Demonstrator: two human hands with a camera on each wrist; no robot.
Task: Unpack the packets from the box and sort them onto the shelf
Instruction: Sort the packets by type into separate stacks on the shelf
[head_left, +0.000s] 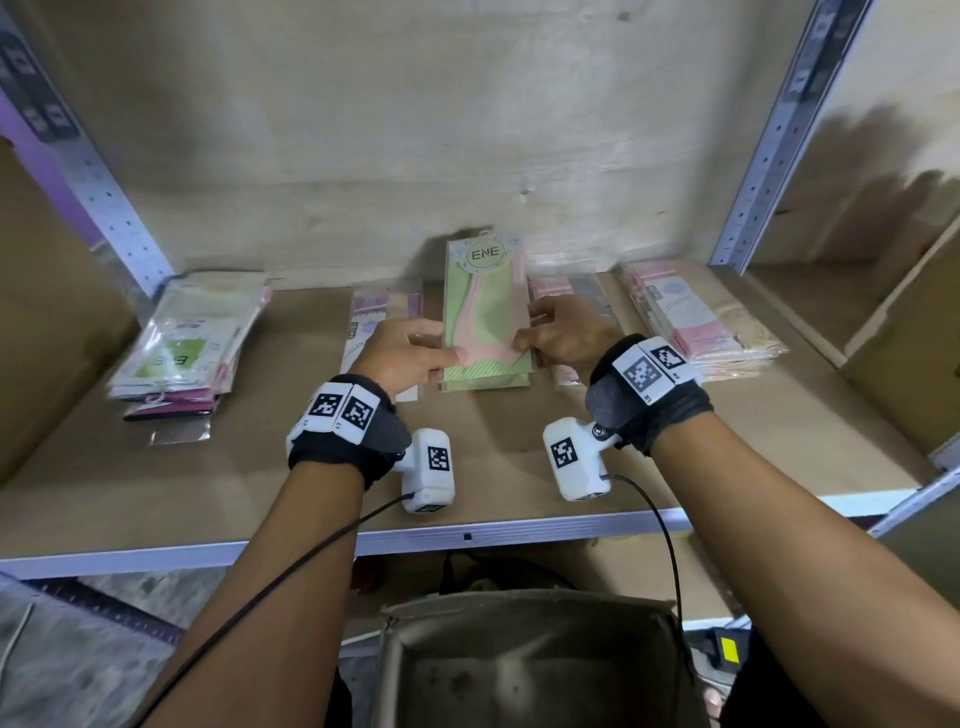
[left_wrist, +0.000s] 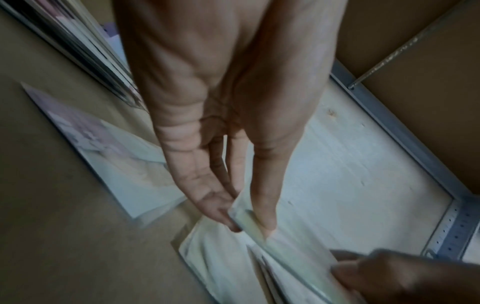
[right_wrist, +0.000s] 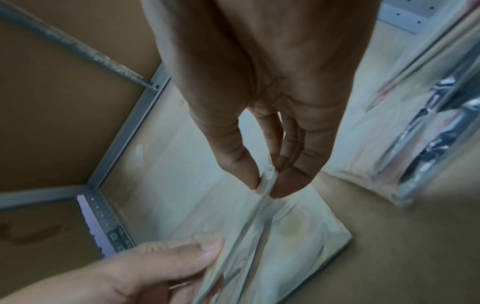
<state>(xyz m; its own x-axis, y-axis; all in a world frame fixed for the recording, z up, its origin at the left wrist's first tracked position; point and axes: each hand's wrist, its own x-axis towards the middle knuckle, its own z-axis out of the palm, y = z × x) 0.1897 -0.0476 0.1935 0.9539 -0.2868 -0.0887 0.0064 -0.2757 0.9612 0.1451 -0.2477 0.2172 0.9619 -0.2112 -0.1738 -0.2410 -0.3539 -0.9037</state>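
A green and pink packet (head_left: 485, 306) marked ENE is held a little above a small pile of like packets (head_left: 488, 382) in the middle of the shelf (head_left: 260, 467). My left hand (head_left: 410, 353) pinches its left edge between thumb and fingers. My right hand (head_left: 563, 338) pinches its right edge. The left wrist view shows the left hand (left_wrist: 246, 222) nipping the packet's edge (left_wrist: 298, 253). In the right wrist view the right hand (right_wrist: 265, 185) nips the packet's other edge (right_wrist: 249, 222). The open cardboard box (head_left: 524, 670) stands below the shelf, between my forearms.
Other packet piles lie on the shelf: a green and white one (head_left: 187, 343) at the left, a purple one (head_left: 369, 322) by my left hand, pink ones (head_left: 696, 317) at the right. Metal uprights (head_left: 769, 140) frame the bay. Large cartons (head_left: 914, 332) flank it.
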